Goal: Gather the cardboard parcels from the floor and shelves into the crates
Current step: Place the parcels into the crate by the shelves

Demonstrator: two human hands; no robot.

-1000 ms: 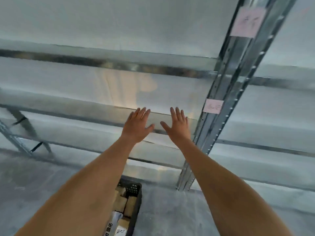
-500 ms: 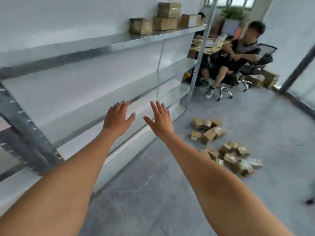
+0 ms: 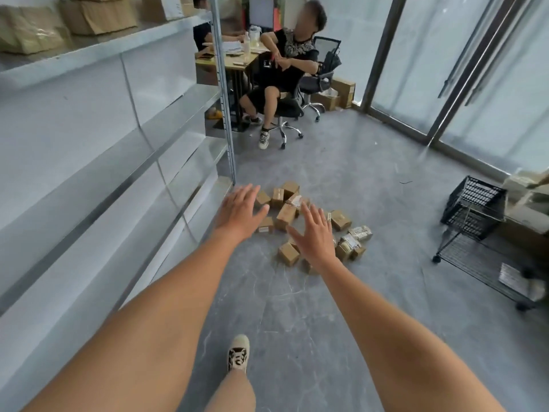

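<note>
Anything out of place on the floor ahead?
Yes: small cardboard parcels lie scattered and tipped at odd angles on the grey floor beside the shelving, not stacked. A black crate sits tilted on a wire cart.

- My right hand [image 3: 315,237] covers part of the cardboard parcels [image 3: 287,215] heaped on the floor, so I can't count them.
- My left hand [image 3: 240,212] hides the near edge of that heap.
- The labels on the parcels are too small for me to read.
- The parcels on the top shelf [image 3: 98,14] are cut off by the upper edge.
- The stack beside the black crate [image 3: 473,207] runs off the right edge, blurred.
</note>
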